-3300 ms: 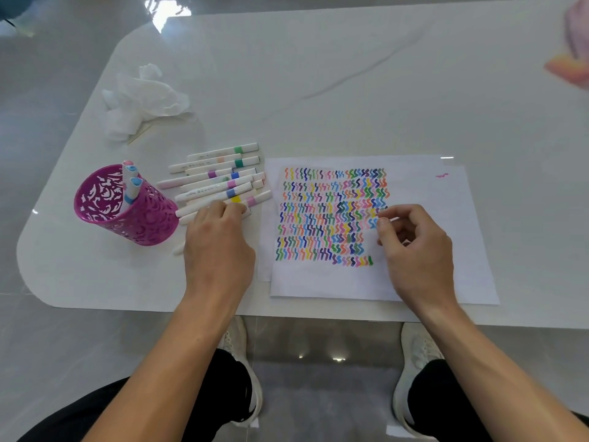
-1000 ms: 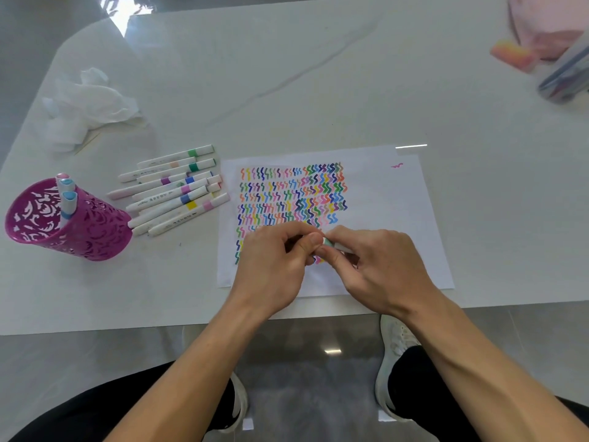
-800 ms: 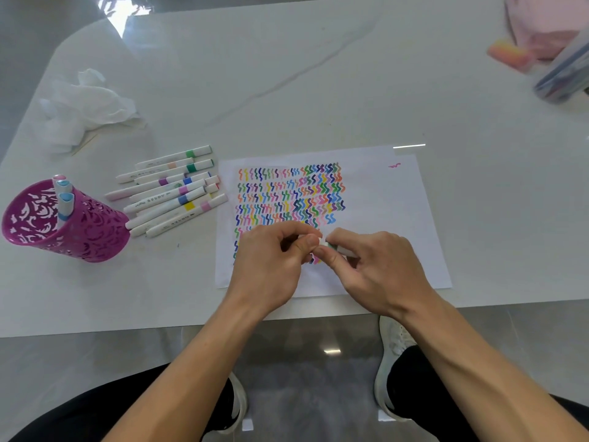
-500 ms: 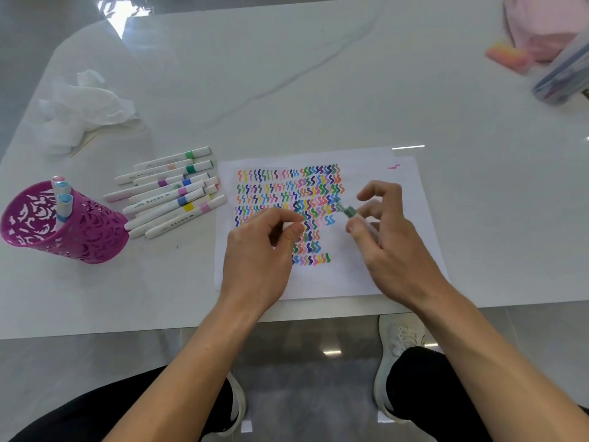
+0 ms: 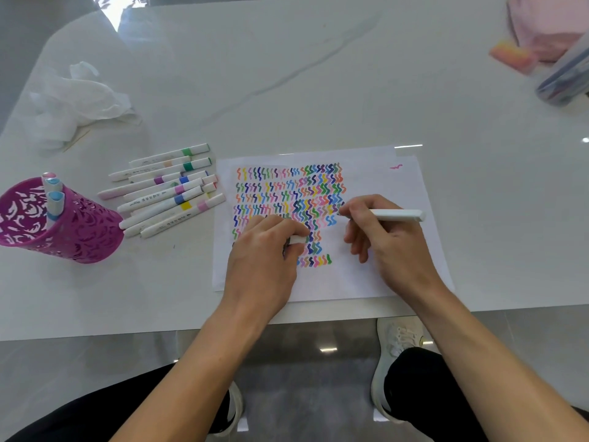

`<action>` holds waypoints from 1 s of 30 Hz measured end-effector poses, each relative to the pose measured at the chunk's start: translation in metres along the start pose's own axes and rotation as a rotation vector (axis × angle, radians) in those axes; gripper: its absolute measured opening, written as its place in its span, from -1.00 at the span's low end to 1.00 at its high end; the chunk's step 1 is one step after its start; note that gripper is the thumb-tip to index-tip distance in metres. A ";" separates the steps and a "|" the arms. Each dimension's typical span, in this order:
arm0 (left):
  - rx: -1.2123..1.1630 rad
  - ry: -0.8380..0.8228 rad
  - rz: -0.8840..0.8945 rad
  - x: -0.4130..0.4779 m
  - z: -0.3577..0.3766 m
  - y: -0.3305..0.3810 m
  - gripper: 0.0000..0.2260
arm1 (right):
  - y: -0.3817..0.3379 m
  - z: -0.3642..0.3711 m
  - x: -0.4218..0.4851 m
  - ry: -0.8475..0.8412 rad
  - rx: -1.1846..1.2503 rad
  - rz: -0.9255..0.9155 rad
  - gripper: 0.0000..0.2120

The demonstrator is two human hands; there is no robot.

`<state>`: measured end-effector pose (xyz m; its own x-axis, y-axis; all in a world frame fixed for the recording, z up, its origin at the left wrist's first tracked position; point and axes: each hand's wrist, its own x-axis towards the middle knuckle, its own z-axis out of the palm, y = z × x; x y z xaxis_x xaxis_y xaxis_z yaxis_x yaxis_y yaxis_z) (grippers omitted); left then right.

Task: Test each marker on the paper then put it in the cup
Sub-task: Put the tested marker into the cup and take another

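Right hand [image 5: 392, 247] grips marker [image 5: 395, 215], tip on paper [image 5: 398, 282] near front edge of bench [image 5: 318, 74]. Left hand [image 5: 267, 256] pinches cap [image 5: 298, 239], resting on paper. Loose markers [image 5: 165, 189] and cup [image 5: 79, 231] sit toward left edge.

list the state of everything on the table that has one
marker, uncapped, gripped by right hand, tip on the paper
cap, pinched by left hand
cup, standing, two markers inside
loose markers, capped, lying left of the paper
paper, flat, partly covered in squiggles
tissue, crumpled
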<state>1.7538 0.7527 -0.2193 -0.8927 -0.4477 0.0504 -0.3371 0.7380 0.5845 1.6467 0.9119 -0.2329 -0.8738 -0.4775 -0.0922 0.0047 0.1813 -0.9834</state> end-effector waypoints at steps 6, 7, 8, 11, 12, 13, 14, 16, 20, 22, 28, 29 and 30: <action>-0.009 -0.020 -0.017 0.001 0.000 -0.002 -0.88 | 0.009 0.003 0.000 0.115 -0.041 -0.016 -0.93; -0.010 -0.023 -0.022 0.001 0.000 -0.003 -0.88 | 0.010 0.003 0.000 0.127 -0.051 -0.014 -0.91; -0.012 -0.026 -0.027 0.001 0.000 -0.003 -0.88 | 0.011 0.003 0.000 0.136 -0.058 -0.012 -0.89; -0.012 -0.029 -0.034 0.001 0.000 -0.004 -0.89 | 0.013 0.004 0.000 0.137 -0.079 -0.018 -0.85; -0.013 -0.030 -0.034 0.001 0.000 -0.004 -0.89 | 0.013 0.004 0.000 0.136 -0.085 -0.020 -0.86; -0.014 -0.030 -0.033 0.001 0.000 -0.004 -0.89 | 0.014 0.004 0.001 0.136 -0.090 -0.021 -0.87; -0.015 -0.031 -0.033 0.000 0.000 -0.004 -0.89 | 0.014 0.004 0.001 0.135 -0.096 -0.022 -0.87; -0.017 -0.031 -0.039 0.000 0.000 -0.004 -0.89 | 0.014 0.005 0.002 0.130 -0.105 -0.022 -0.88; -0.013 -0.027 -0.060 0.001 0.001 -0.003 -0.89 | 0.014 0.005 0.002 0.119 -0.106 -0.005 -0.88; -0.010 -0.030 -0.071 0.001 0.002 -0.003 -0.89 | 0.013 0.005 0.003 0.109 -0.114 -0.002 -0.88; -0.012 -0.025 -0.075 0.002 0.002 -0.003 -0.90 | 0.012 0.005 0.003 0.133 -0.157 0.002 -0.83; -0.014 -0.024 -0.074 0.002 0.002 -0.003 -0.90 | 0.013 0.005 0.002 0.143 -0.174 -0.003 -0.81; -0.017 -0.024 -0.075 0.002 0.002 -0.003 -0.90 | 0.013 0.005 0.002 0.153 -0.187 -0.006 -0.81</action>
<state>1.7520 0.7506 -0.2227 -0.8721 -0.4891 -0.0132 -0.3984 0.6941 0.5996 1.6478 0.9088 -0.2463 -0.9370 -0.3460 -0.0477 -0.0784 0.3415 -0.9366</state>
